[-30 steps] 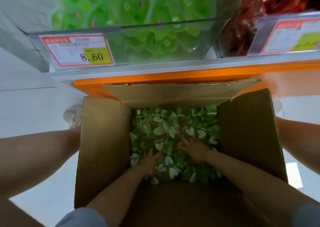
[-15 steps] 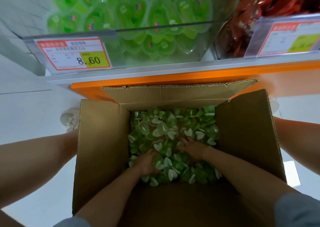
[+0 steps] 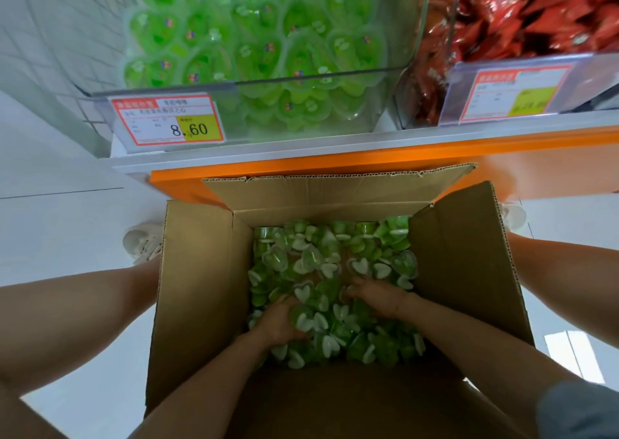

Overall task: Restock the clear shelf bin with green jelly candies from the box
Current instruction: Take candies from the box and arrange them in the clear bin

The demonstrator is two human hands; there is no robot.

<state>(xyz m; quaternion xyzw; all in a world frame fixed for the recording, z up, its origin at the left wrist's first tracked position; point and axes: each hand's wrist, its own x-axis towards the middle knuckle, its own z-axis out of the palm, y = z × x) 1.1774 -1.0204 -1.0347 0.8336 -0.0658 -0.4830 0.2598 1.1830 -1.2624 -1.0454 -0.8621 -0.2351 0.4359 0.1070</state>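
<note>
In the box [image 3: 201,287] at lower centre, your left hand [image 3: 276,323] curled round green jelly candies [image 3: 303,318], your right hand [image 3: 380,299] half-buried, grip unreadable, likely scooping for the clear shelf bin [image 3: 335,80] up top.

Looks like a shop, in the sweets aisle. Shows in the printed price tag [image 3: 167,120] marked 8.60 on a clear shelf bin [image 3: 318,76] of green jelly candies [image 3: 268,53], a second tag [image 3: 512,95] before red packets [image 3: 536,13] alongside, an orange-edged shelf [image 3: 368,161], and an open cardboard box [image 3: 201,287] of stock on the floor [image 3: 67,220].
</note>
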